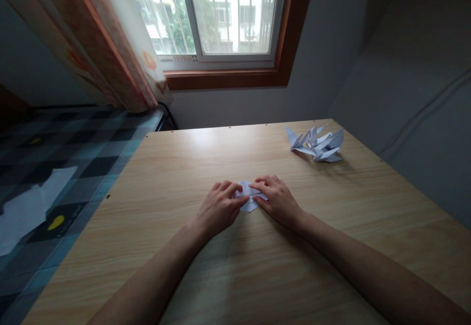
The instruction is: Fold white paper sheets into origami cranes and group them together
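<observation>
A small piece of folded white paper (250,206) lies on the wooden tabletop (184,168) in front of me. From its left side my left hand (219,204) grips it, fingers curled and thumb laid across the paper. My right hand (277,200) has the right side, with its thumb and forefinger on the folded edges. Both hands partly cover the paper, so its full outline is hidden. Farther back on the right sits a cluster of folded white paper cranes (322,146), apart from my hands.
Left of the table is a bed with a checked cover (22,148), where loose white sheets (25,212) lie. A barred window (235,15) and an orange flowered curtain (106,35) are behind the table. A cable (423,111) runs along the right wall.
</observation>
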`<state>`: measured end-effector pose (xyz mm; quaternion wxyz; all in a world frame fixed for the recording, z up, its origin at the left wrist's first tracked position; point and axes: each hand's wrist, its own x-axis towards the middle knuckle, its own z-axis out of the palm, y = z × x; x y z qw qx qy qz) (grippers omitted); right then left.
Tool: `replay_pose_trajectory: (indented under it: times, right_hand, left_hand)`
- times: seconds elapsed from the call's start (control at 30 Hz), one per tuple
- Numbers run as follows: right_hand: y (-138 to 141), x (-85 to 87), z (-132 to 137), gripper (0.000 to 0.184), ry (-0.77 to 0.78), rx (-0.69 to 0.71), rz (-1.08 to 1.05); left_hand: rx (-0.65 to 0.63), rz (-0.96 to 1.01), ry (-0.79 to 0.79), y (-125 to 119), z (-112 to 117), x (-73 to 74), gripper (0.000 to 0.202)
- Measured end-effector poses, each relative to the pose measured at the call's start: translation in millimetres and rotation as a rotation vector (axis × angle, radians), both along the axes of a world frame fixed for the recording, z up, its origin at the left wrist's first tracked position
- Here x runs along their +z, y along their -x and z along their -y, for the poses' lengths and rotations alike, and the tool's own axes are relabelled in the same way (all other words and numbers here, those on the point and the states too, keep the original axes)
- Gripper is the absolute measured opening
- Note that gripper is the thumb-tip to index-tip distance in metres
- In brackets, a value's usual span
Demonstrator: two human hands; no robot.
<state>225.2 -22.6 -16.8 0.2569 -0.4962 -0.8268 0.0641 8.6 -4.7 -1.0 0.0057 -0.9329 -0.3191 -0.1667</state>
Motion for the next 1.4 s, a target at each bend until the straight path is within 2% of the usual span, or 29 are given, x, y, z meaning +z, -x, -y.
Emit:
replay_pose_trajectory:
  times: [0.13, 0.3, 0.53, 0.63, 0.8, 0.97, 1.13, 1.27, 1.4]
  right_hand:
    - [1, -0.1, 0, 0.023, -0.019, 0.115, 0.072]
    - [-8, -0.6, -1, 0.024, 0.020, 0.152, 0.040]
    - [-19, -0.5, -7, 0.020, 0.029, 0.217, -0.138]
    - [-14, -0.1, -11, 0.017, 0.042, 0.190, -0.207]
    - [-6, 1.6, -15, 0.020, 0.122, 0.058, -0.256]
    - [-3, 5.5, -18, 0.029, 0.232, 0.021, -0.158]
    - [2, 9.0, -19, 0.028, 0.298, 0.001, -0.142]
    - [3, 7.9, -19, 0.021, 0.285, -0.042, -0.208]
    - [5, 6.1, -15, 0.021, 0.198, -0.041, -0.260]
  left_hand:
    - [-0.019, -0.047, 0.027, 0, 1, 4.7, 0.036]
    - [-0.036, -0.058, 0.082, 3, 3, 6.9, 0.035]
    - [-0.070, -0.092, 0.040, 5, 4, 7.3, 0.030]
    - [-0.091, -0.085, 0.029, 5, 3, 5.5, 0.031]
    - [-0.125, -0.101, 0.000, 5, 1, 0.6, 0.035]
    - [-0.161, -0.115, -0.012, 2, 3, 3.1, 0.034]
    - [-0.111, -0.093, -0.006, 0, 5, 6.7, 0.032]
    - [-0.114, -0.095, -0.027, 1, 5, 5.6, 0.033]
    - [-0.136, -0.128, -0.041, 1, 4, 3.9, 0.035]
